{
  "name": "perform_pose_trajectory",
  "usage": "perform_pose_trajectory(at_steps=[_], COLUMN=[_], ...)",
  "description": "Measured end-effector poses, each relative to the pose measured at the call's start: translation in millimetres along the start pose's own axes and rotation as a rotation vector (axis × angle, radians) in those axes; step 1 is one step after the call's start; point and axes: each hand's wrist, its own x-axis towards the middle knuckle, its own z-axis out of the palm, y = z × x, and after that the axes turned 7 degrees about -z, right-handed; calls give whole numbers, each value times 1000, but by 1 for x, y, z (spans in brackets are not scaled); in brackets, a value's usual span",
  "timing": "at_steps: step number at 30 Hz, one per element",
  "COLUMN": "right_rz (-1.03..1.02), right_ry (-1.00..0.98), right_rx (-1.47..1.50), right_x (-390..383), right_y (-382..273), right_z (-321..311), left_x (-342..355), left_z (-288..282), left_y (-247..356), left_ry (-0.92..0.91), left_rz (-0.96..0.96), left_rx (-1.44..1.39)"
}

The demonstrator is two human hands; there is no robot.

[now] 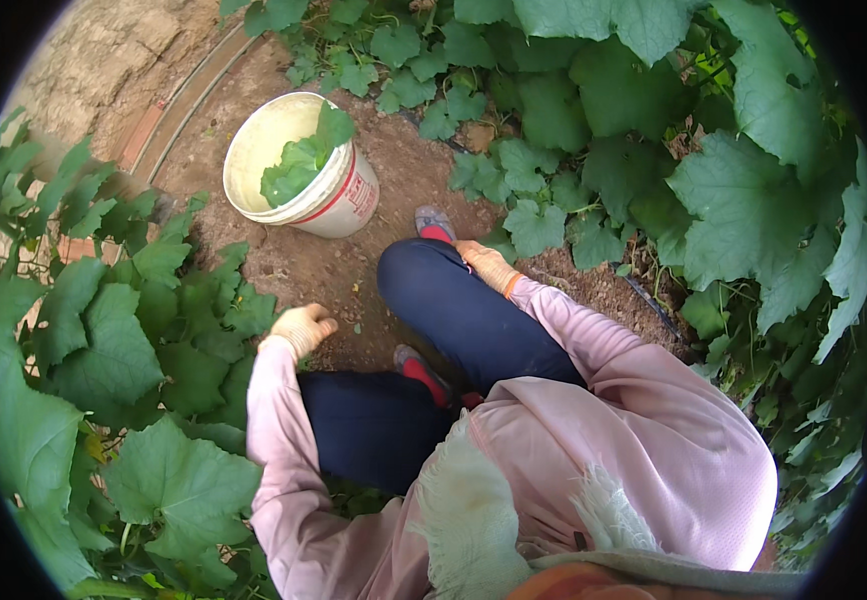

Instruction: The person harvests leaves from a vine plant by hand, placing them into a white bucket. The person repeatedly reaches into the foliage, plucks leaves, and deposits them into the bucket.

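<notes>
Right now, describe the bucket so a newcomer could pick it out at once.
Find the bare soil path between the leafy green plants. On it, ahead of the person's left hand, stands a round whitish bucket with a red stripe outside and greenery inside. Its pale, smooth wall sets it apart from the plants.

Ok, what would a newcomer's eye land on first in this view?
Probably the white bucket, above and left of centre on the bare soil, with green leaf showing in its mouth. Next, the big vine leaves crowding both sides. Then the pink sleeves below, the left hand near the left-side leaves, the right hand by the right knee.
</notes>
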Motion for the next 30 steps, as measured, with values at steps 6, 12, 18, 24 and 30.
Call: perform_pose_trajectory(at_steps=[6, 12, 18, 24, 30], right_rz=[110, 885, 1011, 255, 798], right_ry=[-193, 108, 208, -43, 65], right_rx=[-185, 598, 587, -191, 425], right_x=[-70, -88, -78, -21, 24], right_y=[42, 23, 68, 76, 43], right_z=[-6, -38, -29, 1, -17], left_x=[81, 174, 237, 274, 325], left_z=[-63, -59, -83, -121, -142], left_y=[-15, -22, -10, -9, -47], left_ry=[85, -111, 91, 145, 128], left_rz=[-203, -283, -32, 23, 194], left_rx=[-1193, -1977, -2164, -2330, -2534])
